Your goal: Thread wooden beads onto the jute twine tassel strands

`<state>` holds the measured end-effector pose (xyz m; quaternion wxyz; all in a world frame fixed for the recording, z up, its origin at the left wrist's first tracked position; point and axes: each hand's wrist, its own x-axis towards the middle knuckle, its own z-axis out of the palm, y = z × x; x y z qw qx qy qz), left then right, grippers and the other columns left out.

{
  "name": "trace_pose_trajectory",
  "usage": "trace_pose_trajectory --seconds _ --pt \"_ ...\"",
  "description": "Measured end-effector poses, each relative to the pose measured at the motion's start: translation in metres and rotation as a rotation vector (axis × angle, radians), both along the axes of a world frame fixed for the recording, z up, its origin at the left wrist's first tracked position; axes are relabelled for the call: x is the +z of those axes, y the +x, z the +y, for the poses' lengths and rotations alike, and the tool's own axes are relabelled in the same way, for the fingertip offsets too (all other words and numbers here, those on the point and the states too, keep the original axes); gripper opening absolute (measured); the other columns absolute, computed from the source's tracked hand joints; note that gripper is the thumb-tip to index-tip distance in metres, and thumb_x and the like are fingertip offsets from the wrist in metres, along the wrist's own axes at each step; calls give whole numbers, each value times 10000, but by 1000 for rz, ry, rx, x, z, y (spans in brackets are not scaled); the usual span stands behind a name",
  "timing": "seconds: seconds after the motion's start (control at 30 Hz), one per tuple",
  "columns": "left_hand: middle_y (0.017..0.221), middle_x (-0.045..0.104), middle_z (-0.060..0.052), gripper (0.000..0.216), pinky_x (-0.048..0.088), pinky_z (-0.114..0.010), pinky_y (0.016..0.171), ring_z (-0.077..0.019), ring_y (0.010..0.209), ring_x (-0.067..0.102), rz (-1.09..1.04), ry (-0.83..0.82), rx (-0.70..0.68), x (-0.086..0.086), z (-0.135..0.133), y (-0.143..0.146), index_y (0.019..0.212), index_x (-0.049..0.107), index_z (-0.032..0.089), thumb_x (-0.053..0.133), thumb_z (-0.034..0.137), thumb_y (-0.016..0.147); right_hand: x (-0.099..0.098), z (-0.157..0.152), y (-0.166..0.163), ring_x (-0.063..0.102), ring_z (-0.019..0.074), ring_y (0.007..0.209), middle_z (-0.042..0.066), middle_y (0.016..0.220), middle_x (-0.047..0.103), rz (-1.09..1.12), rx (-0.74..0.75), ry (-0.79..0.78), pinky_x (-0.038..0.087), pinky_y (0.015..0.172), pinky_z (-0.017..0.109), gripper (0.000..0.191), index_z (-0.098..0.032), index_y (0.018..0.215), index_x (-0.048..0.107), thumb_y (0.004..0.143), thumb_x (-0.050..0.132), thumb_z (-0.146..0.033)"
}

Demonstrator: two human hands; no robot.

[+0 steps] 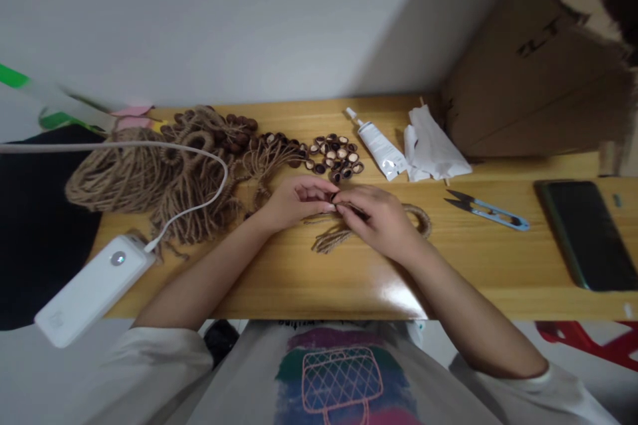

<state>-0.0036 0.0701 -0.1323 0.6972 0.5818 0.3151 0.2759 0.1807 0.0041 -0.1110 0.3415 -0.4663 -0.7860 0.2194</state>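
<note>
Above the middle of the table, the fingertips of my left hand [299,202] pinch a small dark shell piece [333,198]. My right hand [381,218] meets it there, its thumb and forefinger closed on jute twine beside the shell. Most of that grip is hidden by the fingers. Under my hands hangs a frayed twine tassel [331,239], and a wrapped twine loop [423,219] shows to the right. Just beyond my fingers lies a pile of halved nut shells [341,154], dark outside, some with pale insides.
Bundled twine [124,176] with brown nuts fills the left side, near a cabled white power bank [94,289]. A glue tube [383,149], white paper packet [438,146], blue thread snips [491,210] and phone [588,232] lie rightward. A cardboard box [528,73] stands behind.
</note>
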Motion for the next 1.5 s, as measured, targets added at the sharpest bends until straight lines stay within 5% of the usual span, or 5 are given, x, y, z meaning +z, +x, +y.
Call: trace_pose_trajectory --seconds 1.5 --pt "712 699 -14 307 522 -182 644 -79 642 635 5 -66 23 1 -2 0 874 692 124 817 210 609 0 -1 0 627 177 752 61 841 700 18 -14 -29 475 703 289 162 -168 925 658 890 502 -149"
